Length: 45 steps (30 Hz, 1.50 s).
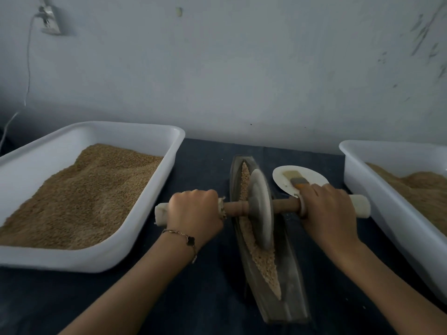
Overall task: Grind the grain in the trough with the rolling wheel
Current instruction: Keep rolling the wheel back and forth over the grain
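A long, narrow dark trough (294, 288) lies on the dark table, running away from me. Pale crushed grain (264, 264) fills its groove. A grey disc wheel (262, 209) stands upright in the groove around the trough's middle, on a wooden axle (283, 205) that sticks out to both sides. My left hand (194, 210) grips the axle's left handle, fingers curled over it. My right hand (329, 209) grips the right handle the same way. The pale handle ends show beyond both fists.
A large white tub (135, 247) of brown grain sits at the left. Another white tub (387, 213) with grain stands at the right. Behind my right hand lies a white plate (285, 174) with a brush (296, 178). A grey wall rises just behind the table.
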### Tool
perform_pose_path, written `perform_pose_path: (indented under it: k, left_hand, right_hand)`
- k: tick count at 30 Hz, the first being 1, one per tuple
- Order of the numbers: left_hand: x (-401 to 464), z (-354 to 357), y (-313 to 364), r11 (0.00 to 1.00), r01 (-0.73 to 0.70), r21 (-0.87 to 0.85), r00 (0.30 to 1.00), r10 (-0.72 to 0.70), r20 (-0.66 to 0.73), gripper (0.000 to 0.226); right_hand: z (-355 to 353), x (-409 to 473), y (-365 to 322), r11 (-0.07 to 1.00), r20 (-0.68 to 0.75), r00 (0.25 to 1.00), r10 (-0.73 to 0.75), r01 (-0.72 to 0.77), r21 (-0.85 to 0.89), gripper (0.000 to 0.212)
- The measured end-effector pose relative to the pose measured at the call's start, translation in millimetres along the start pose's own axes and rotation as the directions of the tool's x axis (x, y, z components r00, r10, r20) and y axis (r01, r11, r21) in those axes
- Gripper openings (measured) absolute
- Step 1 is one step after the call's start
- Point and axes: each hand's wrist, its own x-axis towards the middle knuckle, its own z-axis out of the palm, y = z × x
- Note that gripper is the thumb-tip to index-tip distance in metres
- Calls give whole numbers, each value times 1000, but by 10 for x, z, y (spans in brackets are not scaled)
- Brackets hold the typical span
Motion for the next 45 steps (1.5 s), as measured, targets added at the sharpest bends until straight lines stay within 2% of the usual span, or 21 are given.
perform_pose_path:
  k: [5,9,15,17,20,24,33,38,40,42,45]
  left_hand:
    - [-164,-21,-3,1000,-7,12,1000,8,-23,35]
    - [-37,-17,0,1000,5,6,1000,-5,-4,30]
    - [387,35,18,999,-12,31,1000,12,0,27]
    - [508,81,2,1000,-5,19,1000,5,5,25]
    - [653,158,-51,997,48,-59,997,-44,62,21]
    - [818,177,-129,986,91,-141,986,-69,155,16]
    - [814,146,-40,1000,21,-8,1000,-21,15,24]
    - [558,150,4,998,-22,56,998,25,-53,33]
    - [466,129,29,997,-27,66,996,32,-80,35]
    - [354,109,35,999,-21,46,995,26,-100,33]
    - [105,132,16,1000,0,10,989,1,-150,36]
  right_hand:
    - [-51,-115,-5,999,-59,998,-36,37,18,31]
    - [53,3,20,1000,-25,999,-22,22,20,27]
    - [298,305,98,1000,74,997,5,-5,2,8]
    - [341,435,102,1000,63,998,7,-8,20,13]
    - [364,669,80,999,62,998,-28,31,-34,19]
    - [372,883,77,996,63,996,-67,70,-56,16]
    - [413,747,96,1000,98,995,17,-16,-18,9]
    - [317,421,47,1000,29,999,22,-23,15,18]
    - [281,300,35,999,24,999,30,-30,21,12]
    - [249,194,35,999,4,999,34,-34,12,7]
    - [160,50,6,1000,-65,998,13,-11,21,16]
